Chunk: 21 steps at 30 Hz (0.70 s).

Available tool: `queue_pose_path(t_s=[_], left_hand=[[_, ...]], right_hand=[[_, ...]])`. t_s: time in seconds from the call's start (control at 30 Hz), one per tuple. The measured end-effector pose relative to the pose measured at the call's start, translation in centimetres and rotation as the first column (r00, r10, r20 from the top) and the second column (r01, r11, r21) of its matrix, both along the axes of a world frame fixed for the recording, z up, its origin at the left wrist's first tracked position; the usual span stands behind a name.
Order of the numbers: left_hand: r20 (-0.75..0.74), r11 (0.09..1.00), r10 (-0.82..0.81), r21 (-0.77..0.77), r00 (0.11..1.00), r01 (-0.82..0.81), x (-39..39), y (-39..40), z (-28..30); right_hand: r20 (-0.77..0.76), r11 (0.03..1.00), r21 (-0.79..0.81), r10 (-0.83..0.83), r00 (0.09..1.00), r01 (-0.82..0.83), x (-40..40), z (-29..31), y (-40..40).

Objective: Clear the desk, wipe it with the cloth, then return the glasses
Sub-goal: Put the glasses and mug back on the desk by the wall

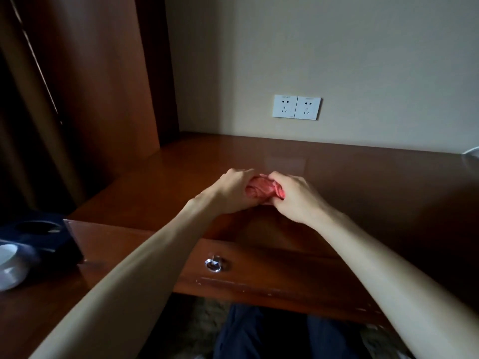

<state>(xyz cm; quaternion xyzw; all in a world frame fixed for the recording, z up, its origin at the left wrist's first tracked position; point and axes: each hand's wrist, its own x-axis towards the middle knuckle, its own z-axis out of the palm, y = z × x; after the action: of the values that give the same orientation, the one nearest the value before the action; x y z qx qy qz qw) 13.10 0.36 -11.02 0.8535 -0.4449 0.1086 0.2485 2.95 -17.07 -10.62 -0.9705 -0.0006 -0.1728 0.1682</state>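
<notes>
A: While both forearms reach out over it, the wooden desk (pixel 363 177) takes up most of the view, its glossy top bare in the middle; the wall sockets (pixel 297 107) sit above its back edge.

B: Noted. Off to the person's left?

A: Dark blue holder (pixel 39 237) with a round opening, and a pale rounded object (pixel 10 265) beside it, both on a lower surface. Too dim to identify. Glasses not seen.

B: Hands?

A: Left hand (pixel 233 190) and right hand (pixel 295 198) meet just above the desk centre, fingers of each curled and clamped on the pink cloth (pixel 261 191) between them.

B: Reason for that grip?

A: Judged: bunching or folding it into a pad before wiping.

B: Cloth appearance?

A: Crumpled, soft, pink-red, wrinkled folds, mostly hidden by fingers. Small drawer ring pull (pixel 214 264) below.
</notes>
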Motion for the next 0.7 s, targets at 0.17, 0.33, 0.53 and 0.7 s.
queue_pose_path(t_s=[0.17, 0.33, 0.53, 0.7], left_hand=[[0.008, 0.980, 0.131, 0.149, 0.991, -0.131, -1.9, 2.2, 2.5], [0.153, 0.944, 0.265, 0.157, 0.952, -0.289, -4.8, 10.3, 5.5], [0.208, 0.841, 0.510, 0.080, 0.835, -0.534, -9.0, 24.5, 7.4], [0.230, 0.745, 0.644, 0.027, 0.730, -0.666, -12.8, 35.4, 4.8]], right_hand=[[-0.047, 0.994, -0.080, -0.079, 0.996, 0.075, -0.1, 1.8, 3.1], [-0.006, 0.997, -0.036, 0.071, 0.997, -0.071, -0.5, 4.8, 10.7], [0.123, 0.918, -0.189, 0.375, 0.919, -0.349, -0.4, 6.3, 23.6], [0.171, 0.811, -0.214, 0.579, 0.797, -0.544, 0.2, 4.1, 34.2]])
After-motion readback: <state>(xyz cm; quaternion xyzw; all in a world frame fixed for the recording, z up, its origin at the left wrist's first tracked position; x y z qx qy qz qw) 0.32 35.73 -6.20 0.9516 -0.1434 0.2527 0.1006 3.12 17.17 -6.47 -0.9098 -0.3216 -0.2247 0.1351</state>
